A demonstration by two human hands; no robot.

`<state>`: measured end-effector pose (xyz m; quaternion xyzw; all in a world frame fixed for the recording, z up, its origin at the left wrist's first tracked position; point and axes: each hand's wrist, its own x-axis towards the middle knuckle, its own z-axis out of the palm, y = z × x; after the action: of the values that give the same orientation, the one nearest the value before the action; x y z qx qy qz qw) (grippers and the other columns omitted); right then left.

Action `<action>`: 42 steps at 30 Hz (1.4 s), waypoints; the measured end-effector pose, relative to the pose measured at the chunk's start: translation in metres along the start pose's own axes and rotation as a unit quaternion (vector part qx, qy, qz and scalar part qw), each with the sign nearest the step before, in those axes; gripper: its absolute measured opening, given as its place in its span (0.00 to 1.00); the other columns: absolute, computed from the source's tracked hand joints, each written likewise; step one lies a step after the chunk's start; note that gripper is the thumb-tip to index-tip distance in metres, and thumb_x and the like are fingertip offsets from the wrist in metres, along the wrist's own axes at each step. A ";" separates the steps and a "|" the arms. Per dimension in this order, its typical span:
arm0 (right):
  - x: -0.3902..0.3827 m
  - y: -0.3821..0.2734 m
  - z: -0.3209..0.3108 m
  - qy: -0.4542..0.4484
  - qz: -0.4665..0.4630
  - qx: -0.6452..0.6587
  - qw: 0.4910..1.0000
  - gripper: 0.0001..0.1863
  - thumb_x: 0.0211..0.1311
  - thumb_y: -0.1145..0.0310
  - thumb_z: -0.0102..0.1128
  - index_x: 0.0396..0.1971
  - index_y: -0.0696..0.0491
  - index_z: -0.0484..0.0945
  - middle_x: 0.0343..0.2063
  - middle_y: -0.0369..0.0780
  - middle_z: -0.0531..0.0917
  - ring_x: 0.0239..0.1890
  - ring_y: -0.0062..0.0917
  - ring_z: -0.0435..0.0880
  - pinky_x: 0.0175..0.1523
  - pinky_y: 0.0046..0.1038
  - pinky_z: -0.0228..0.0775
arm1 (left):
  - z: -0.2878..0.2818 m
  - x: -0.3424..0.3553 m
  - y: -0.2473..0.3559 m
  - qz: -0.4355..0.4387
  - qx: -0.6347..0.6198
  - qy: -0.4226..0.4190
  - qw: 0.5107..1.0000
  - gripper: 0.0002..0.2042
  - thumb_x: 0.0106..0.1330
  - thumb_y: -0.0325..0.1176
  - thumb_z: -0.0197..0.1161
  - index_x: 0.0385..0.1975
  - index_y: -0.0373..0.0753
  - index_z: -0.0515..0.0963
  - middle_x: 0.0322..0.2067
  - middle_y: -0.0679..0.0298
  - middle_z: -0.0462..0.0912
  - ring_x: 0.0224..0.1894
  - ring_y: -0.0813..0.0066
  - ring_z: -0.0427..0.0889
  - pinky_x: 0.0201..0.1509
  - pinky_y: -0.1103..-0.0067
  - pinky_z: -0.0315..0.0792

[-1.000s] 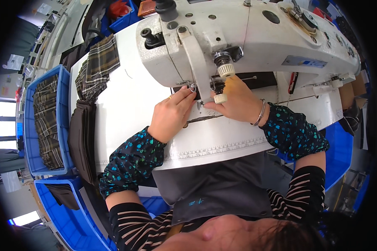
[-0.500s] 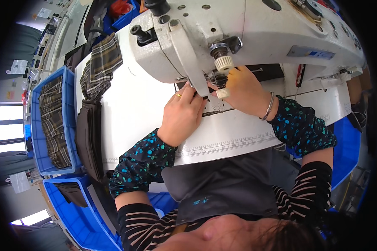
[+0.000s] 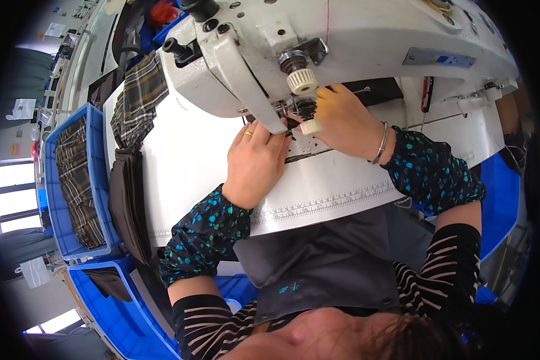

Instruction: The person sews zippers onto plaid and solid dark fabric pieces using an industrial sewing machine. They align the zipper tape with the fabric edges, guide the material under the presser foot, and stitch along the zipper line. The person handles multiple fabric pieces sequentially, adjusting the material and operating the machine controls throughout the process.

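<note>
A white sewing machine spans the table, its needle area low beside my fingertips. My left hand lies just left of the presser foot, fingers closed together on a small piece of dark cloth. Across the needle from it, my right hand has its fingers curled toward the same cloth. A cream tension knob and the machine head partly hide those fingertips. Most of the cloth is out of sight under the head. Behind my right hand lies a flat black piece with a zipper.
Plaid cloth and stacked dark cloth pieces lie along the table's left edge. A blue bin of plaid pieces and another blue bin stand beyond. Red-handled snips lie under the arm. A printed ruler runs along the front.
The whole view has shifted a little, so the machine sits further left and higher. Both hands stay at the needle, with only slight movement against the cloth.
</note>
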<state>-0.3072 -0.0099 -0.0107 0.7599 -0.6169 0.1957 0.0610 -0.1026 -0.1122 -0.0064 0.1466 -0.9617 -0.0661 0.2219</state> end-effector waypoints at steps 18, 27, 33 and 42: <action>-0.001 0.002 -0.005 -0.046 0.006 -0.029 0.999 0.16 0.65 0.55 0.68 0.46 0.49 0.87 0.51 0.40 0.85 0.62 0.35 0.80 0.69 0.45 0.69 | 0.002 0.001 -0.003 0.009 0.009 0.009 1.000 0.07 0.66 0.30 0.71 0.39 0.35 0.86 0.48 0.60 0.86 0.40 0.58 0.87 0.44 0.68 0.79; -0.003 0.003 -0.006 -0.050 0.006 -0.022 0.998 0.18 0.65 0.54 0.68 0.48 0.51 0.86 0.53 0.40 0.84 0.63 0.34 0.79 0.69 0.42 0.69 | 0.005 0.000 -0.006 0.004 -0.006 0.019 1.000 0.07 0.65 0.31 0.72 0.39 0.36 0.87 0.48 0.58 0.87 0.38 0.58 0.88 0.42 0.68 0.80; -0.005 0.005 -0.004 -0.048 0.005 -0.013 0.999 0.19 0.64 0.54 0.69 0.48 0.51 0.85 0.54 0.40 0.84 0.63 0.34 0.78 0.69 0.42 0.69 | 0.002 0.002 0.000 -0.007 0.006 0.011 1.000 0.08 0.65 0.31 0.72 0.40 0.36 0.86 0.46 0.60 0.86 0.39 0.60 0.87 0.42 0.68 0.80; -0.049 0.004 -0.112 0.152 -0.075 -0.101 0.980 0.09 0.63 0.64 0.69 0.37 0.54 0.87 0.31 0.41 0.85 0.31 0.40 0.84 0.36 0.39 0.76 | 0.001 -0.007 -0.002 0.000 0.033 0.028 0.999 0.11 0.65 0.30 0.71 0.45 0.37 0.87 0.46 0.64 0.86 0.46 0.63 0.87 0.48 0.69 0.80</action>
<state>-0.3438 0.0715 0.0733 0.7554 -0.5579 0.2406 0.2455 -0.0968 -0.1124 -0.0106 0.1559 -0.9567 -0.0298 0.2441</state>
